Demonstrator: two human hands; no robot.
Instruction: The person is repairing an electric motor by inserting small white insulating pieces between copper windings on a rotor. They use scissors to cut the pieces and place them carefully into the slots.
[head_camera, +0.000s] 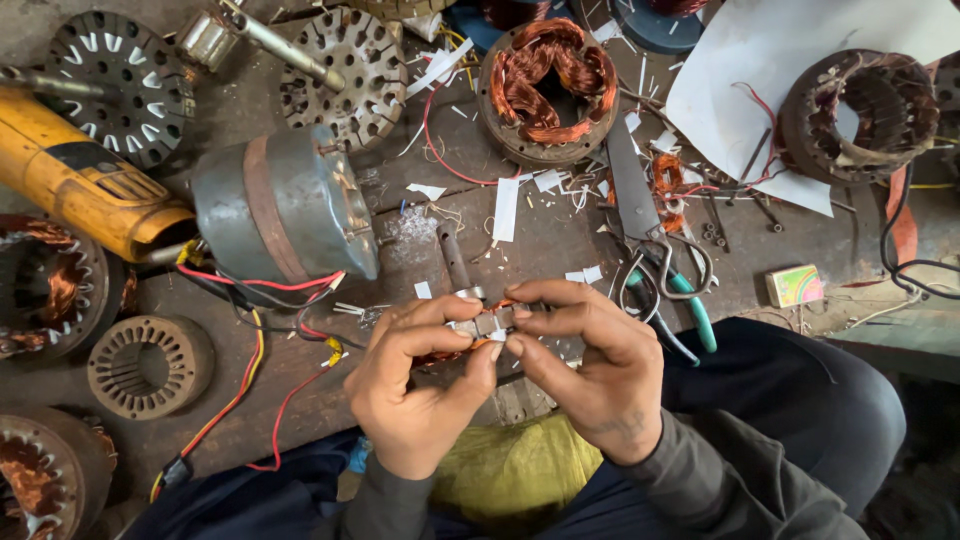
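My left hand (418, 385) and my right hand (590, 365) meet at the centre, fingertips pinched together on a small metal piece with copper wire (488, 321). Both hands grip it from opposite sides, thumbs under, forefingers over. Much of the piece is hidden by my fingers. A thin metal tool (455, 258) lies on the bench just beyond my hands.
A grey motor housing (285, 205) with red, black and yellow wires lies left. Copper-wound stators (548, 88) (868, 112), slotted steel cores (120, 85) (148, 365), a yellow power tool (80, 180), scissors (640, 215), green-handled pliers (680, 295) and white paper scraps crowd the bench.
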